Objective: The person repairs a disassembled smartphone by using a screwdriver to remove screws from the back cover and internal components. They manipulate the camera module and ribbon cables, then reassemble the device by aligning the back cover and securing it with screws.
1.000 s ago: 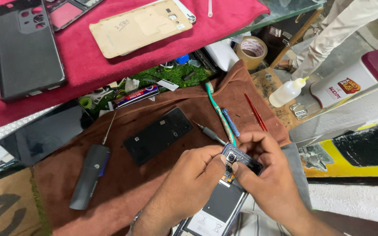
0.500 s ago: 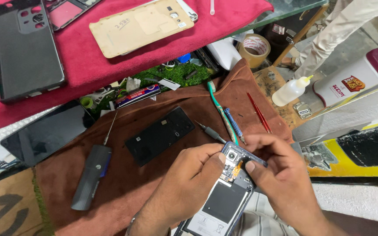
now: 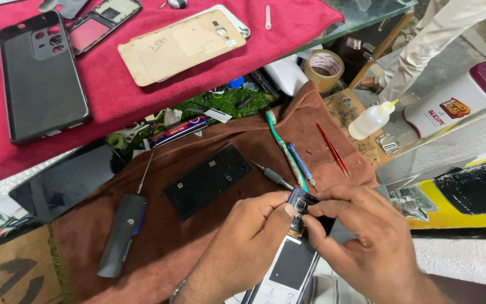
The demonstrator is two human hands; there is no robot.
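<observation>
An opened phone (image 3: 288, 264) lies at the near edge of a brown cloth (image 3: 209, 236), its insides and battery showing. My left hand (image 3: 243, 247) holds the phone's top end, thumb pressed beside the small camera part (image 3: 301, 204). My right hand (image 3: 361, 242) pinches that same top corner from the right with thumb and forefinger. Both hands touch the phone; its lower end runs out of the frame.
On the cloth lie a black back panel (image 3: 208, 180), a black screwdriver (image 3: 122, 233), a small screwdriver (image 3: 272, 175), a blue driver (image 3: 302, 163), a green-white toothbrush (image 3: 282, 149) and red tweezers (image 3: 333, 149). A red towel (image 3: 288, 28) holds a black case (image 3: 40, 79) and tan cover (image 3: 181, 45). Tape roll (image 3: 324, 67), squeeze bottle (image 3: 371, 119).
My view has shifted a little toward the hands. Both hands have closed in tighter on the phone's top end, and the fingertips now meet at the camera part.
</observation>
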